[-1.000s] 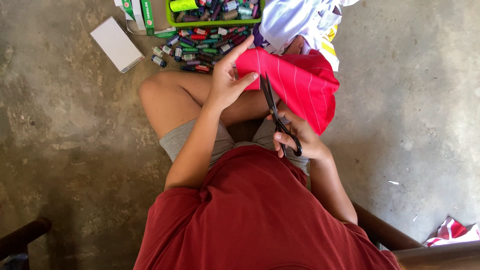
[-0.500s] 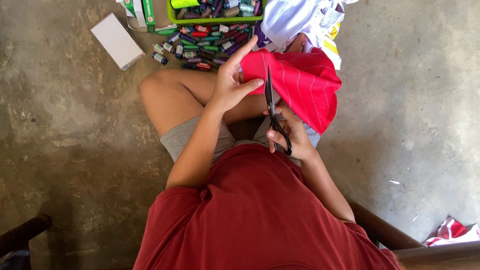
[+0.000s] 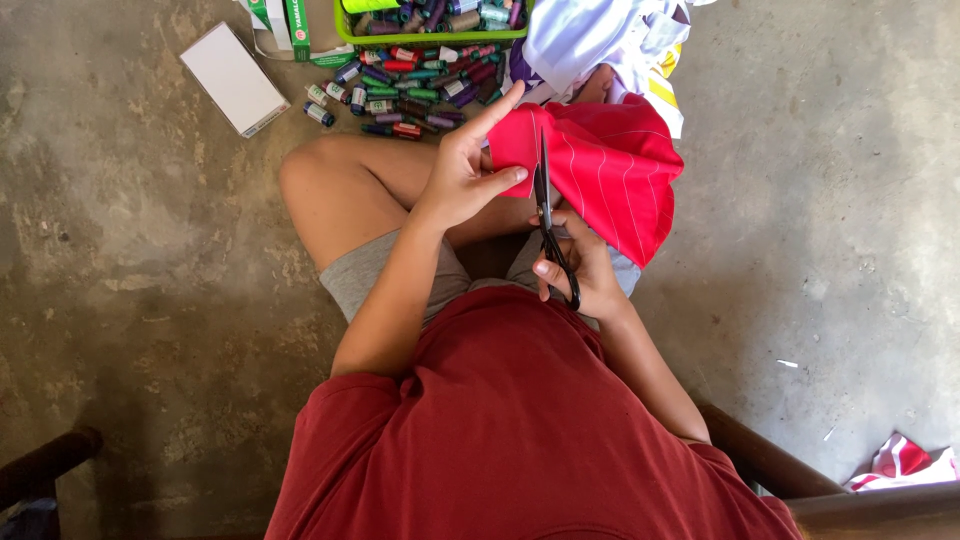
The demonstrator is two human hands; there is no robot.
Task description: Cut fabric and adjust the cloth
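Observation:
I sit on a concrete floor with a red cloth (image 3: 610, 170) marked with thin white lines over my knees. My left hand (image 3: 463, 175) pinches the cloth's left edge between thumb and fingers, forefinger stretched up. My right hand (image 3: 580, 268) grips the black handles of a pair of scissors (image 3: 548, 215). The blades point away from me and run up into the cloth near its left edge.
Several thread spools (image 3: 410, 85) lie scattered on the floor ahead, below a green basket (image 3: 430, 30) holding more. A white box (image 3: 233, 78) lies to the left. White and yellow fabric (image 3: 610, 40) is piled beyond the red cloth. A red-and-white scrap (image 3: 905, 462) lies at the lower right.
The scissors have turned from slanted to nearly straight and moved further up into the red cloth. My left hand has kept its hold on the cloth's edge.

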